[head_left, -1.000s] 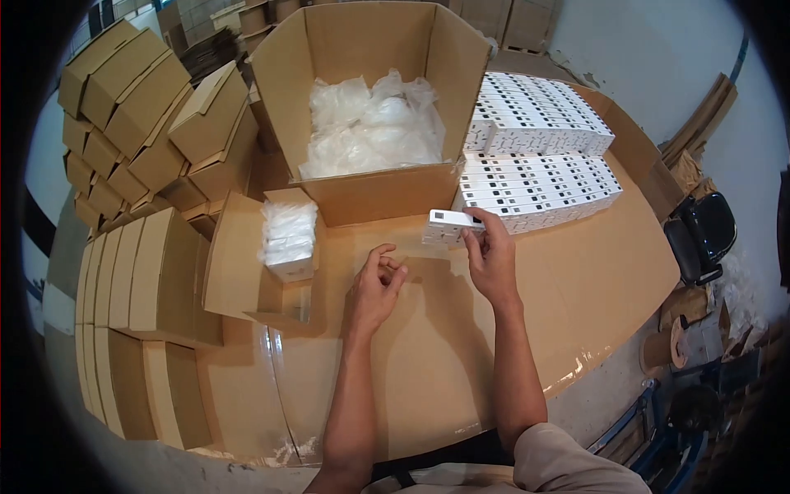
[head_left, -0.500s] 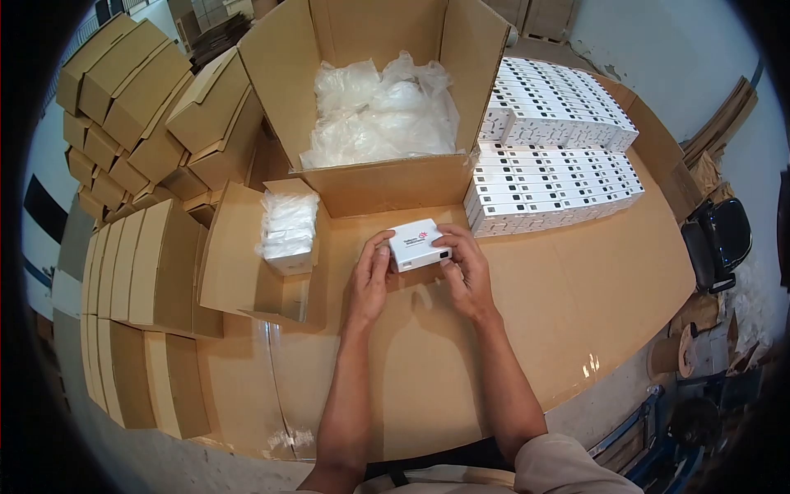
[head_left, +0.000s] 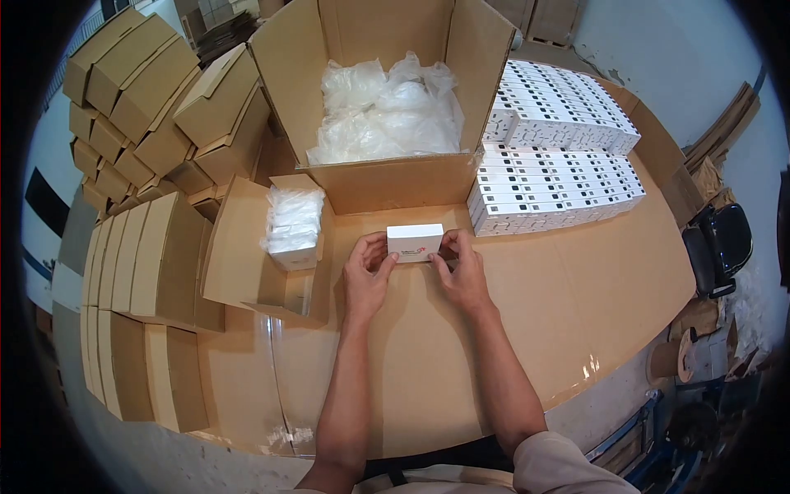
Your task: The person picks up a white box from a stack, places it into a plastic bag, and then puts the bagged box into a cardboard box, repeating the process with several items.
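Observation:
A small white box (head_left: pixel 414 241) with a red logo and dark print is held between both hands, above the cardboard-covered table. My left hand (head_left: pixel 367 267) grips its left end, thumb at the lower front corner. On the right end, my right hand (head_left: pixel 461 267) has its thumb at the lower edge and its fingers behind. To the left stands an open cardboard carton (head_left: pixel 247 255), partly filled with a row of white boxes in clear plastic bags (head_left: pixel 294 224). Beyond my hands is a large open cardboard box (head_left: pixel 395 185) with a heap of clear plastic bags (head_left: pixel 387 111) inside.
Stacked white boxes (head_left: pixel 555 198) stand in rows at the right. Piled brown cartons (head_left: pixel 136 90) fill the far left, with more cartons (head_left: pixel 136 263) lined up nearer. A black chair (head_left: pixel 724 239) and a cable spool (head_left: pixel 671 360) are beyond the table's right edge.
The white box has been turned: its printed face now points toward me and a blank side faces up. Both hands have shifted their grip to its two ends.

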The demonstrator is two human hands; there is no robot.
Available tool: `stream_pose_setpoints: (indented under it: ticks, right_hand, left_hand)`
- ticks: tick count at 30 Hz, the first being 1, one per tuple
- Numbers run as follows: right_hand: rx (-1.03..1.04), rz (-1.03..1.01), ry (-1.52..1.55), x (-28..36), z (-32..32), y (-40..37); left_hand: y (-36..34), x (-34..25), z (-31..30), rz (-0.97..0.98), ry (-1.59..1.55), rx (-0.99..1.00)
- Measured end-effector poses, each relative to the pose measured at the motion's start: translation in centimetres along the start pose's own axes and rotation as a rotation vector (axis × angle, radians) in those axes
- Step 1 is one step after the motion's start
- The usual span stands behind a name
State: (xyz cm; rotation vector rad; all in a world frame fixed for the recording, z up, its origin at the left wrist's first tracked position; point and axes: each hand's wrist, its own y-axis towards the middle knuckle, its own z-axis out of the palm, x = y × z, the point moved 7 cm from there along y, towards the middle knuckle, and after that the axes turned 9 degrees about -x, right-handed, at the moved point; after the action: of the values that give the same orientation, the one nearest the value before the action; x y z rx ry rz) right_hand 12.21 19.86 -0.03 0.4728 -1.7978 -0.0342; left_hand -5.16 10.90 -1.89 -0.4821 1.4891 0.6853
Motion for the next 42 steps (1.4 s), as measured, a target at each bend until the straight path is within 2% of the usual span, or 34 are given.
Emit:
stream_pose_setpoints:
  ticks: [11, 17, 21, 26, 29, 33, 38, 42]
  right_hand:
    - [0.022, -0.025, -0.028, 0.1, 0.2, -0.1]
    - [0.055, -0.001, -0.045, -0.1, 0.1, 0.1]
    - [0.019, -0.154, -0.010, -0.1, -0.2, 0.2]
    - [0.040, -0.054, 0.017, -0.8, -0.3, 0.3]
    - [0.037, -0.053, 0.021, -1.1, -0.4, 0.4]
    - [0.040, -0.062, 0.016, -1.1, -0.4, 0.3]
    - [0.023, -0.088, -0.005, -0.9, -0.4, 0.3]
    - [0.021, -0.124, -0.038, -0.9, -0.4, 0.4]
  left_hand:
    - [-0.2, 0.1, -0.1, -0.053, 0.122, 0.025]
    - [0.0, 0.7, 0.0, -0.007, 0.098, 0.050]
    - [-0.7, -2.2, -0.3, 0.099, 0.115, -0.085]
    - [-0.7, -3.7, -1.8, 0.287, 0.209, -0.261]
    - [-0.9, -4.9, -2.2, 0.298, 0.232, -0.331]
    - [-0.5, -9.5, -0.8, 0.458, 0.250, -0.351]
    - [5.2, -14.7, 2.3, 0.659, 0.446, -0.249]
    - [15.8, -15.7, 5.2, 0.650, 0.637, -0.099]
